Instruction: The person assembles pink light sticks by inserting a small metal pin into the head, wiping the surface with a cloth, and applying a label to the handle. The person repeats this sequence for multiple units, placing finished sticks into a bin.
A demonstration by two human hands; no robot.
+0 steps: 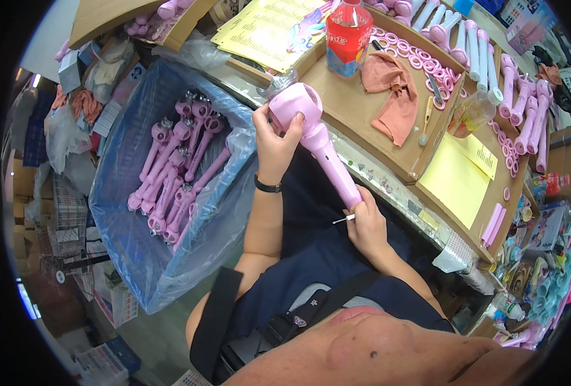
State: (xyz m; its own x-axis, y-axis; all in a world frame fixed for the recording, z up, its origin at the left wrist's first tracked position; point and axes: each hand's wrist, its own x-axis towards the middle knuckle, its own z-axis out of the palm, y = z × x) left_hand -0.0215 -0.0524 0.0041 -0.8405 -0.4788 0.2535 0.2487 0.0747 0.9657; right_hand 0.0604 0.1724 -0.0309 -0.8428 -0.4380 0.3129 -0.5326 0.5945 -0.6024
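A pink plastic wand toy (317, 140) with a round ring-like head and a long handle is held slantwise in front of me. Around its head my left hand (278, 143) is closed, thumb on the near side. A clear, shiny piece (280, 83) sits at the top of the head. My right hand (366, 225) grips the lower end of the handle. Out of that hand sticks a thin white tool (343, 219) with a narrow metal tip; its other end is hidden in the fingers.
Left of me stands a box lined with blue plastic (115, 212), holding several similar pink wands (170, 174). On the bench are a red-labelled bottle (348, 38), an orange cloth (388, 96), pink rings (414, 58), a brush (426, 122), yellow sheets (456, 177) and pink handles (536, 116).
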